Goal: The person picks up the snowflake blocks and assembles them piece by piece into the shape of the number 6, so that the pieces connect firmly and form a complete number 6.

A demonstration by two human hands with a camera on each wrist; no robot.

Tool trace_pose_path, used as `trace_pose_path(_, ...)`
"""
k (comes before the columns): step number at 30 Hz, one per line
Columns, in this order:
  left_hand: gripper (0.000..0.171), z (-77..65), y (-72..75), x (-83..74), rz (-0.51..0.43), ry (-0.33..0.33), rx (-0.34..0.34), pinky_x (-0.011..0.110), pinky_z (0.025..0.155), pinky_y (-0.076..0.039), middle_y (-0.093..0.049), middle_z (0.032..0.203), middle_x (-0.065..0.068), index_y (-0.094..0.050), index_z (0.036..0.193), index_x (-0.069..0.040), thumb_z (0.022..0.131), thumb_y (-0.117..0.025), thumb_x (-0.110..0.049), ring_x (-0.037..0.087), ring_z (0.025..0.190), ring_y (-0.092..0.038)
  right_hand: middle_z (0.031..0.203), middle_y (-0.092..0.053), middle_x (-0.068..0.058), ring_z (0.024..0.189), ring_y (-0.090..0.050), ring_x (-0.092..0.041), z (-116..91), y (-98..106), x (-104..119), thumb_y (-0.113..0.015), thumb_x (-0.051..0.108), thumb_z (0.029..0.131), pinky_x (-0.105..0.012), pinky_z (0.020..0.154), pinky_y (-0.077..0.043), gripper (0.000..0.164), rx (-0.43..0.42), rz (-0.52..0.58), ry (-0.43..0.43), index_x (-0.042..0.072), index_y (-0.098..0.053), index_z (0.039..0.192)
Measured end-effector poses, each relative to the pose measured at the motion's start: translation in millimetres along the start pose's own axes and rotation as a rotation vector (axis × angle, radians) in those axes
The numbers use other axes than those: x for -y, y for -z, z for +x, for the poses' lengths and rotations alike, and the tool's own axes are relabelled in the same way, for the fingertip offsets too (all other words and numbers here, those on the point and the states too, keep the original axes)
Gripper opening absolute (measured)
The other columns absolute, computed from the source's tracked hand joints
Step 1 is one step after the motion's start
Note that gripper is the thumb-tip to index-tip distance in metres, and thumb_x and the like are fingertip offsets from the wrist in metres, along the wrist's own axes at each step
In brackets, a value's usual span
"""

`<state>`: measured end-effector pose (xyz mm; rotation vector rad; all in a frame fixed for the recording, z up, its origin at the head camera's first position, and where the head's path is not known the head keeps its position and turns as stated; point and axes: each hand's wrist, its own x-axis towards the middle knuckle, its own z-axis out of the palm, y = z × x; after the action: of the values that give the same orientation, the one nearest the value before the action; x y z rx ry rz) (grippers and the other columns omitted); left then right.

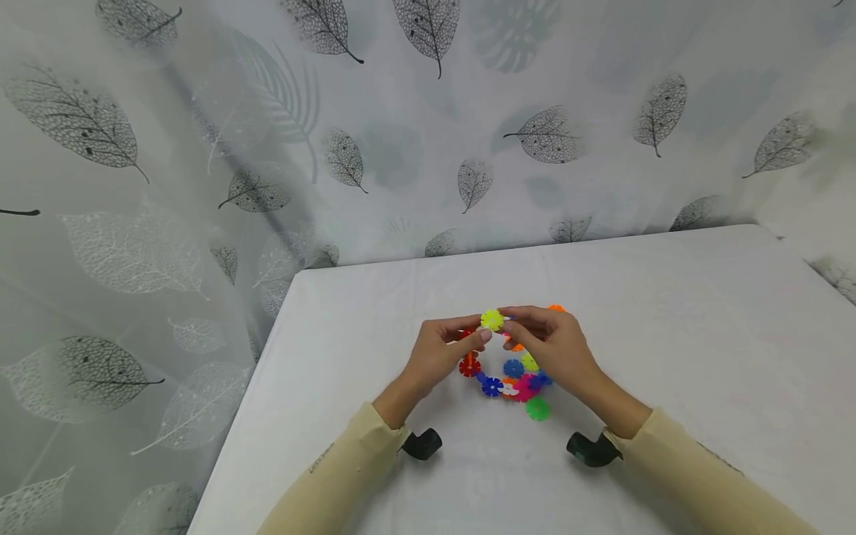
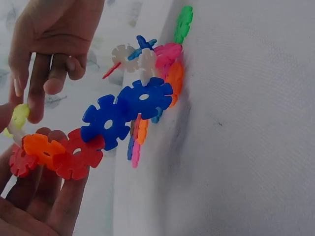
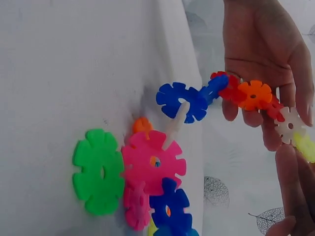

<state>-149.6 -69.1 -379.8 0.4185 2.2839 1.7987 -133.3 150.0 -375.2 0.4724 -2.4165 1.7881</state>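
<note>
Above a white table (image 1: 669, 334), a chain of slotted discs (image 1: 491, 386) trails below a person's left hand (image 1: 441, 349) and right hand (image 1: 565, 345), both pinching the yellow disc (image 1: 492, 320) between them. A skewed push could pop it off the adjoining white disc (image 3: 290, 126); the chain's drag could do likewise.

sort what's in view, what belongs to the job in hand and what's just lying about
Likely the job:
yellow disc, held up
linked chain of coloured discs
pink disc, joined to it by a white disc
green disc, though its link is unclear

Likely not:
dark curved pieces
leaf-print cloth
</note>
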Motion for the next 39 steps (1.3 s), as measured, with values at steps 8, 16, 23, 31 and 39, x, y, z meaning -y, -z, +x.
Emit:
trace_pose_path(8, 0.043, -0.3, 2.7, 5.7, -0.042, 0.030, -0.070, 0.032, 0.077, -0.059, -0.073, 0.114, 0.013, -0.064, 0.139, -0.019, 0.099, -0.068, -0.032, 0.038, 0.099, -0.070, 0.129, -0.067, -0.009, 0.107, -0.068, -0.027, 7, 15, 1, -0.059, 0.021, 0.104, -0.018, 0.083, -0.054, 0.041, -0.158, -0.090, 0.063, 0.012, -0.056, 0.145)
trace_pose_path(16, 0.045, 0.3, 11.8, 10.3, -0.074, 0.094, -0.144, 0.030, 0.083, -0.058, -0.073, 0.116, 0.001, -0.061, 0.143, -0.027, 0.098, -0.068, -0.030, 0.032, 0.103, -0.071, 0.139, -0.058, -0.011, 0.119, -0.061, -0.032, 14, 38, 0, -0.058, 0.026, 0.105, -0.013, 0.093, -0.047, 0.048, -0.308, -0.124, 0.050, 0.013, -0.049, 0.150)
trace_pose_path(23, 0.044, 0.2, 17.8, 11.1, -0.115, 0.103, -0.197, 0.030, 0.083, -0.058, -0.073, 0.116, 0.003, -0.061, 0.143, -0.024, 0.099, -0.068, -0.029, 0.023, 0.098, -0.073, 0.139, -0.057, -0.014, 0.118, -0.059, -0.035, 19, 48, -13, -0.057, 0.035, 0.105, -0.037, 0.098, -0.050, 0.050, -0.315, -0.219, -0.054, 0.011, -0.051, 0.148)
trace_pose_path(31, 0.042, -0.6, 20.7, 10.1, -0.158, 0.100, -0.300, 0.031, 0.085, -0.058, -0.073, 0.115, 0.004, -0.062, 0.142, -0.021, 0.100, -0.067, -0.026, 0.023, 0.096, -0.073, 0.139, -0.055, -0.021, 0.120, -0.054, -0.042, 15, 54, -29, -0.058, 0.033, 0.104, -0.055, 0.091, -0.053, 0.051, -0.171, -0.302, -0.262, 0.008, -0.051, 0.148)
trace_pose_path(39, 0.041, -0.8, 23.8, 11.9, -0.195, 0.075, -0.384, 0.028, 0.081, -0.058, -0.072, 0.116, 0.005, -0.064, 0.139, -0.024, 0.098, -0.069, -0.024, 0.020, 0.097, -0.073, 0.134, -0.059, -0.021, 0.117, -0.056, -0.041, 14, 60, -44, -0.066, 0.027, 0.099, -0.050, 0.087, -0.055, 0.051, 0.067, -0.362, -0.381, 0.006, -0.055, 0.144)
